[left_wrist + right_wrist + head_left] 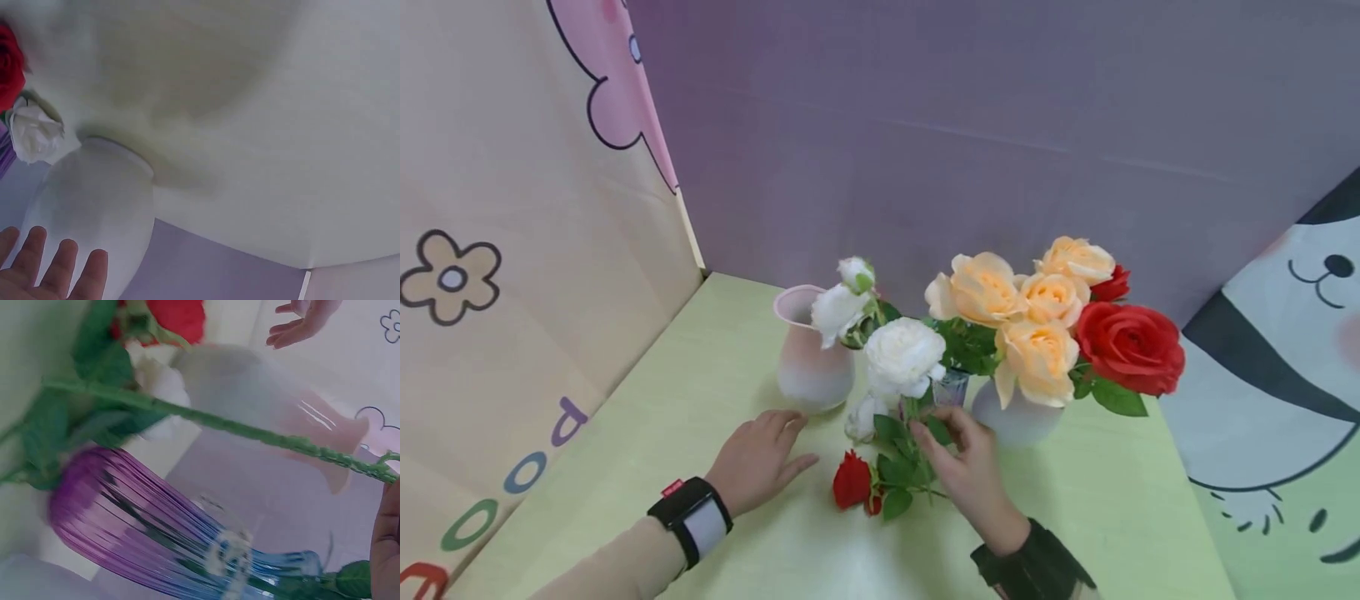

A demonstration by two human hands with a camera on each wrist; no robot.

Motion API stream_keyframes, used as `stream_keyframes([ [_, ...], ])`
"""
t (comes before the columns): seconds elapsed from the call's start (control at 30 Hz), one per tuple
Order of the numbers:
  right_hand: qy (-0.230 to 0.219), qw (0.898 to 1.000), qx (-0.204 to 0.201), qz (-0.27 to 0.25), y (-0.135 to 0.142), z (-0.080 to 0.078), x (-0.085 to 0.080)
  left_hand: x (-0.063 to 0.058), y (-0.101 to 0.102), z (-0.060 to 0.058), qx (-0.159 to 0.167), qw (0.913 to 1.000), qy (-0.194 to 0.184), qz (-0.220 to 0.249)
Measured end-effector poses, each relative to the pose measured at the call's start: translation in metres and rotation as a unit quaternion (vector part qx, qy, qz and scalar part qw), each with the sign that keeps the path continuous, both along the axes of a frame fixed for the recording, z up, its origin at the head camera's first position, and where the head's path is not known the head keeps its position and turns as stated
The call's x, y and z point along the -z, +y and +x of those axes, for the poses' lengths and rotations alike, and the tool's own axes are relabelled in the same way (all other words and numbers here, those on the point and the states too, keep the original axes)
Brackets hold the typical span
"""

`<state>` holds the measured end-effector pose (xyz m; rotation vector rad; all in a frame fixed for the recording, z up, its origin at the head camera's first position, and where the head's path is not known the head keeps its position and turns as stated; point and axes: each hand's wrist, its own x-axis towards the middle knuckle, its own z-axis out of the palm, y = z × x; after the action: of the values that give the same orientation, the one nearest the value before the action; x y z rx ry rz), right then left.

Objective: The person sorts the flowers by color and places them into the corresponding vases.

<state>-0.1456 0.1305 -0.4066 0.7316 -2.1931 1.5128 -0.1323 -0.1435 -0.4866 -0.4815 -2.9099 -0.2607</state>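
My right hand (966,467) pinches the green stem (225,425) of a white rose (904,357), which is upright over the table. More white blooms (841,312) lean to the left beside it. My left hand (763,458) has its fingers extended in front of a pink-and-white vase (816,371), holding nothing. Below the held stem, a red rose (852,481) and another white rose (865,417) lie on the table. A ribbed purple-and-blue glass vase (144,519) with green stems inside stands behind the right hand.
Peach roses (981,287) and a large red rose (1131,348) rise at the right, above a rounded white vase (1018,417). A grey-purple panel (880,150) closes the back of the pale green table (647,450), and printed cloths flank both sides.
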Motion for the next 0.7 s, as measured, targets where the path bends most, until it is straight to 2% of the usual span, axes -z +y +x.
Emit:
stream_keyframes([
  [0.13,0.040,0.998,-0.011,-0.041,-0.004,-0.011,-0.016,-0.010,-0.002,-0.006,0.007,0.9999,0.009,0.007],
  [0.27,0.070,0.996,-0.003,-0.046,-0.010,-0.022,-0.037,-0.018,-0.003,-0.010,0.015,0.9995,0.026,0.009],
  [0.43,0.128,0.991,-0.014,-0.048,-0.016,-0.036,-0.062,-0.025,-0.002,-0.014,0.022,0.9991,0.036,0.004],
  [0.57,0.121,0.990,-0.036,-0.067,-0.017,-0.044,-0.083,-0.028,-0.002,-0.017,0.023,0.9992,0.033,0.003],
  [0.7,0.088,0.983,-0.067,-0.145,-0.019,-0.051,-0.103,-0.030,-0.004,-0.019,0.026,0.9990,0.037,0.001],
])
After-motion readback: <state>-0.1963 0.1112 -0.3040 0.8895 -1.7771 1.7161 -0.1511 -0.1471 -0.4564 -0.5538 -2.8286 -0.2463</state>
